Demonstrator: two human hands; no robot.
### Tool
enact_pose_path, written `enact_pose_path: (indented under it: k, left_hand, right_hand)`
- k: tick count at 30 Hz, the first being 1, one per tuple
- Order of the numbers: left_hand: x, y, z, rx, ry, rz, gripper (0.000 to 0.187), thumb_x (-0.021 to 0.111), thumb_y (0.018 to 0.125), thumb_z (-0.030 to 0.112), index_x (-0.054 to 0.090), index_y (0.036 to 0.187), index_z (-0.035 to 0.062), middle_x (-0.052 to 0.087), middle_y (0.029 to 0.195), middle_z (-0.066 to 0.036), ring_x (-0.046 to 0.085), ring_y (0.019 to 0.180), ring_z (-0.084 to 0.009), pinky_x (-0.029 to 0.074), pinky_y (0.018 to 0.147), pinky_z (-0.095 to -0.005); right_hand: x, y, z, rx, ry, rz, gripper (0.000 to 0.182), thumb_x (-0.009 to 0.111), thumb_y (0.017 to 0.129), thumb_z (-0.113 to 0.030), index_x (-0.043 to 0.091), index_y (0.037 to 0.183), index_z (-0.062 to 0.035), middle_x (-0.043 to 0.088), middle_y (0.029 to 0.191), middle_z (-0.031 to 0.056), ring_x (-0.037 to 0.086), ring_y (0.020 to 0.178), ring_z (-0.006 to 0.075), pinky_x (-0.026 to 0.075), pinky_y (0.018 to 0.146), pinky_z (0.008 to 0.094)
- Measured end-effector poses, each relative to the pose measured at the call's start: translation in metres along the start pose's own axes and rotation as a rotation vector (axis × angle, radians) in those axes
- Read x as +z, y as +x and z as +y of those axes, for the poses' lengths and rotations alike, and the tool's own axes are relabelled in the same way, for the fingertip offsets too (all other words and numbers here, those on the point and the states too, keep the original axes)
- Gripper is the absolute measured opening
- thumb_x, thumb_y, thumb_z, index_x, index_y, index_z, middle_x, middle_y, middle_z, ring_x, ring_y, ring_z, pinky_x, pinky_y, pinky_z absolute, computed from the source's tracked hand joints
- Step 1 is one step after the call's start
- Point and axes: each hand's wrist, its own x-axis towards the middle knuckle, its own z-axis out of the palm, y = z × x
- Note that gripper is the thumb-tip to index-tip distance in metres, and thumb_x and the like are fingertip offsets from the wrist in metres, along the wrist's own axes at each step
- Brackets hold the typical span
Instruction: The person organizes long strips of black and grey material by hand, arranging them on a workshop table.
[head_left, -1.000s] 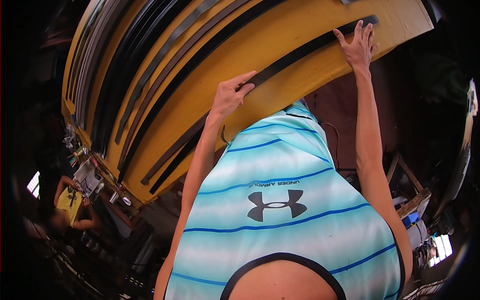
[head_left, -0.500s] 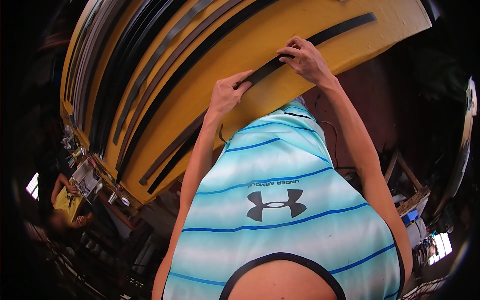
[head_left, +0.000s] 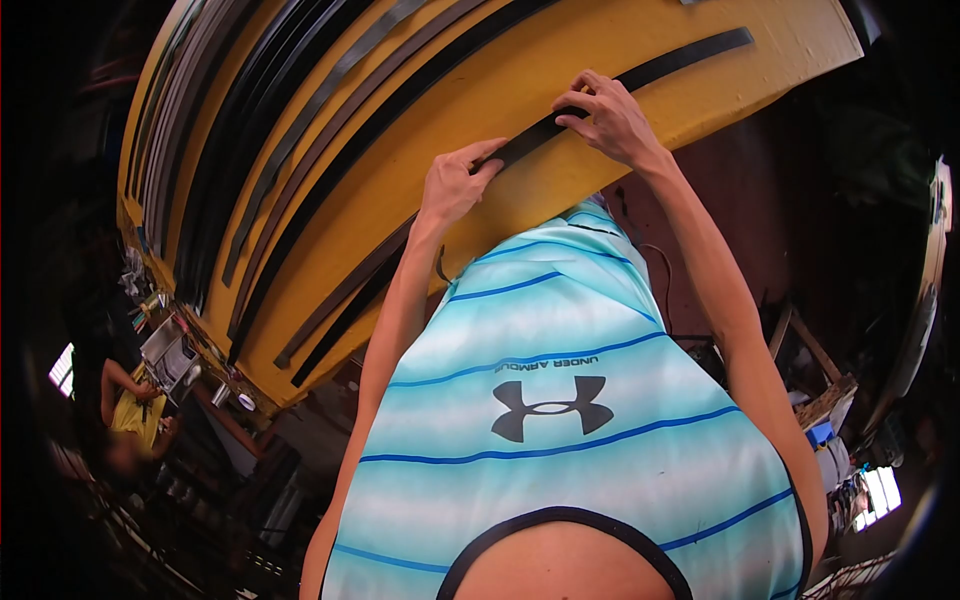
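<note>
A long black leather-like strap point(head_left: 530, 143) lies along the near side of the yellow table. My left hand point(head_left: 457, 182) pinches it between thumb and fingers, with the fingertips on its edges. Farther along to the right, my right hand point(head_left: 612, 122) has its thumb and curled fingers closed on the same strap. Between the two hands a short length shows, and the far end point(head_left: 720, 45) runs on past my right hand. Beside my left forearm lie a dark brown strap point(head_left: 345, 295) and another black strap point(head_left: 350, 325), both partly hidden by the arm.
More black, brown and grey straps point(head_left: 300, 190) lie side by side across the yellow table point(head_left: 790, 60). At the left, a person in yellow point(head_left: 138, 415) is near a cluttered bench with metal items point(head_left: 170, 350). A wooden frame point(head_left: 820, 385) stands at the right.
Both hands keep hold of the strap in almost the same place. The view has shifted very slightly.
</note>
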Motion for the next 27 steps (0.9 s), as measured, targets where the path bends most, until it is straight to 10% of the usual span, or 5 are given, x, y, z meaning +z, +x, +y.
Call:
enact_pose_path:
  k: [27]
  left_hand:
    - [0.006,0.000,-0.001,0.013,0.015,0.029,0.035,0.071,0.093,0.017,0.073,0.128,0.0163,0.069,0.073,-0.003,0.058,0.050,-0.0096,0.046,0.050,-0.0264]
  right_hand:
    - [-0.001,0.012,-0.011,0.039,0.063,-0.108,0.016,0.078,0.084,-0.023,0.074,0.096,-0.0123,0.062,0.099,0.0072,0.060,0.094,0.0295,0.047,0.086,0.0417]
